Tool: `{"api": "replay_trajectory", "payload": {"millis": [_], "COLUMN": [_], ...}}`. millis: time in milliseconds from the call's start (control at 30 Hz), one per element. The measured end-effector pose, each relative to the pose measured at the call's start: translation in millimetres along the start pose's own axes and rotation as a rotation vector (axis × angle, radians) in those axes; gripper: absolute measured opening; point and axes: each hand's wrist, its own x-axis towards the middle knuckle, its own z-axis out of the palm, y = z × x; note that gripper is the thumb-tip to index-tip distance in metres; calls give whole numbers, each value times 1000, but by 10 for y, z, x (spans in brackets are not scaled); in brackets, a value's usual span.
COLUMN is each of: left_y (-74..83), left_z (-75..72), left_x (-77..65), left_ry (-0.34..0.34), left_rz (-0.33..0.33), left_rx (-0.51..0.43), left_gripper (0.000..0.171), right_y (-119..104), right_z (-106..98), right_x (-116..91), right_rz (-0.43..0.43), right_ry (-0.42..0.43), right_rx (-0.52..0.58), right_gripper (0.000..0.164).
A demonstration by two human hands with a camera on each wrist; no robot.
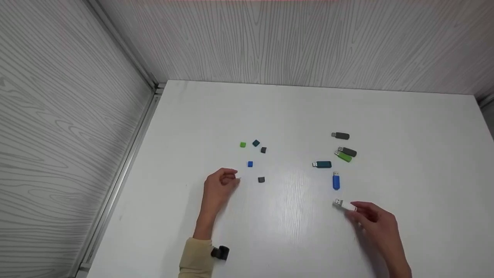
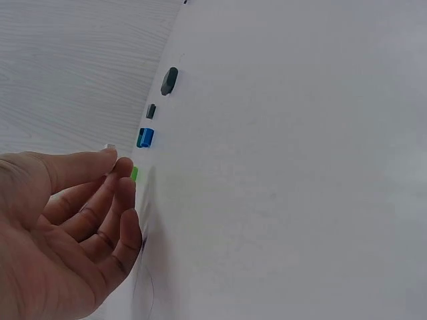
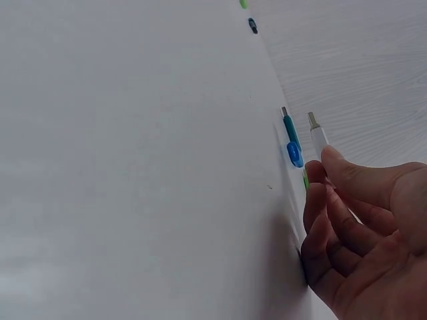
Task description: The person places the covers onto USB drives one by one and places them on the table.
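By the right hand [image 1: 377, 224], at lower right of the head frame, a white USB stick [image 1: 348, 206] is pinched with the plug exposed. By the left hand [image 1: 218, 190], left of lower centre, a small white piece [image 2: 109, 145], probably its cap, is pinched between thumb and fingertip. The step seems to be the handling of this separated pair; for any joining, careful alignment would be required. Near the centre of the tabletop [image 1: 293, 239], five coloured caps, including a blue cap [image 1: 250, 164], are seen; five uncapped sticks, including a blue stick [image 1: 336, 181], are placed right of centre.
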Motion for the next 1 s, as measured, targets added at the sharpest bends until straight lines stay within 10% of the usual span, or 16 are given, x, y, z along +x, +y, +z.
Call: {"api": "replay_trajectory", "payload": {"millis": [1000], "left_y": [17], "left_z": [101], "left_x": [-73], "left_ry": [-178], "left_rz": [49], "left_rx": [33], "left_gripper": [22], "right_y": [-238], "right_z": [161], "right_x": [94], "right_rz": [-115], "right_ry": [-62], "right_rx": [21], "right_gripper": [34]}}
